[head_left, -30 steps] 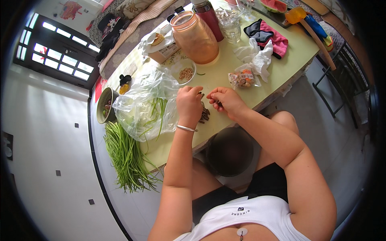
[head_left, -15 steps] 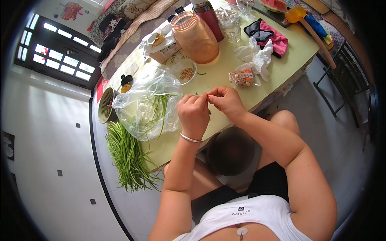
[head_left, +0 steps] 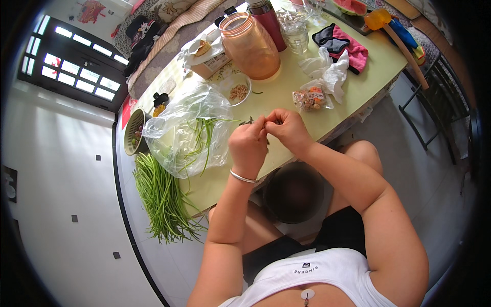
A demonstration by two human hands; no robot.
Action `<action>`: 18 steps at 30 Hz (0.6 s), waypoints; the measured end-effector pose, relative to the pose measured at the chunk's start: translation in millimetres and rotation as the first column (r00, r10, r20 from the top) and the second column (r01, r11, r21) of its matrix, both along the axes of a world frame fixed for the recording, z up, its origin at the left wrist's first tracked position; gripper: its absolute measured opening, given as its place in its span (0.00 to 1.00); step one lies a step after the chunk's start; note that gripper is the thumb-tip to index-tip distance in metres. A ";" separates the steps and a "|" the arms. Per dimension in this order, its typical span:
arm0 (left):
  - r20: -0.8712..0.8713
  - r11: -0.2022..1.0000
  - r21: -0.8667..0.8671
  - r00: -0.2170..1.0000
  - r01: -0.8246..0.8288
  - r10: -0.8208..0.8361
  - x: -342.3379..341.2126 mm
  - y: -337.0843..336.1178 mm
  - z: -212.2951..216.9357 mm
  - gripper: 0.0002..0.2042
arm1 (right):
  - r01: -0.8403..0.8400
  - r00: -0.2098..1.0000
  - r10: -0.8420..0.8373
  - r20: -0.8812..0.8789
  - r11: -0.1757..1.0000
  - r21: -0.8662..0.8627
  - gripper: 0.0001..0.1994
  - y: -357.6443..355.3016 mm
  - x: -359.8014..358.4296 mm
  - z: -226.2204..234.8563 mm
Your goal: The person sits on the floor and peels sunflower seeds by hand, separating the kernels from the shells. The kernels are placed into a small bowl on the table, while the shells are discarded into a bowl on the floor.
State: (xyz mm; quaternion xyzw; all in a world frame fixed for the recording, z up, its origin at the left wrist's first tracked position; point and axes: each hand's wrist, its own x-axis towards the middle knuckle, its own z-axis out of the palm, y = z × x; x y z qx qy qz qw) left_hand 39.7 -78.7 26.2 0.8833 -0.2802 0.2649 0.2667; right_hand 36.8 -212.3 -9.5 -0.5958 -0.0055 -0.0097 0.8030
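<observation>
above the table edge, both hands (head_left: 266,134) pinch a small, thin green stem piece (head_left: 249,122) between fingertips.

I see both hands meeting over the desk (head_left: 286,97) edge; the bag (head_left: 186,130) lies left of them, the jar (head_left: 251,46) behind, the bowl (head_left: 238,92) between.

A home dining corner — a yellow table (head_left: 286,97) crowded with a big jar (head_left: 251,46), a small bowl (head_left: 238,91) and cloths (head_left: 341,43). White tiled floor (head_left: 61,204), cushioned bench (head_left: 169,25) behind — plainly domestic.
</observation>
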 end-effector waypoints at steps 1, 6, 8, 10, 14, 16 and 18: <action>-0.178 0.985 -0.170 0.983 0.016 -0.046 0.7 3.9 0.8 0.10 | -0.038 0.999 0.039 -0.019 0.997 0.061 0.04 -2.7 2.8 -0.6; -0.524 0.669 -0.737 0.706 -0.095 -0.477 9.1 15.7 -2.0 0.08 | -0.234 0.965 0.254 -0.058 0.943 0.237 0.05 -15.9 8.8 3.9; -0.560 0.620 -0.768 0.636 -0.159 -0.531 12.5 19.7 -1.5 0.08 | -0.237 0.967 0.251 -0.042 0.948 0.212 0.05 -14.8 8.6 4.4; -0.577 0.581 -0.788 0.570 -0.203 -0.584 16.8 24.1 -3.1 0.08 | -0.230 0.971 0.239 -0.031 0.956 0.183 0.04 -14.8 8.0 3.3; -0.589 0.598 -0.777 0.562 -0.197 -0.581 18.4 25.1 -2.2 0.08 | -0.254 0.961 0.276 -0.033 0.921 0.296 0.04 -16.6 9.4 -2.5; -0.598 0.653 -0.736 0.624 -0.180 -0.503 14.3 19.1 3.3 0.07 | -0.260 0.955 0.293 -0.044 0.900 0.350 0.04 -18.2 9.7 -2.7; -0.599 0.714 -0.676 0.699 -0.181 -0.390 9.6 14.1 8.3 0.05 | -0.221 0.950 0.286 -0.128 0.901 0.374 0.06 -18.0 8.1 3.1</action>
